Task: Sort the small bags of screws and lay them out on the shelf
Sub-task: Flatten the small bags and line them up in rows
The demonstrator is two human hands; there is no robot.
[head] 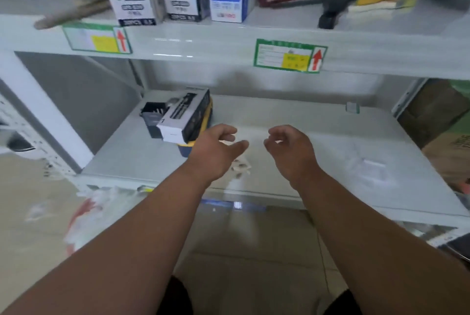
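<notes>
Head view, looking down past two bare forearms at a pale metal shelf (318, 131). The left hand (216, 151) and right hand (292, 146) hover close together over the shelf, fingers loosely curled, holding nothing that can be seen. A small bag of pale screws (241, 165) lies on the shelf just under the left hand, partly hidden by it and blurred. Another clear bag (372, 169), contents unreadable, lies well to the right. A black and white box (183, 116) sits on the left side of the shelf. Small boxes (178, 0) stand on the upper shelf, their print too blurred to read.
</notes>
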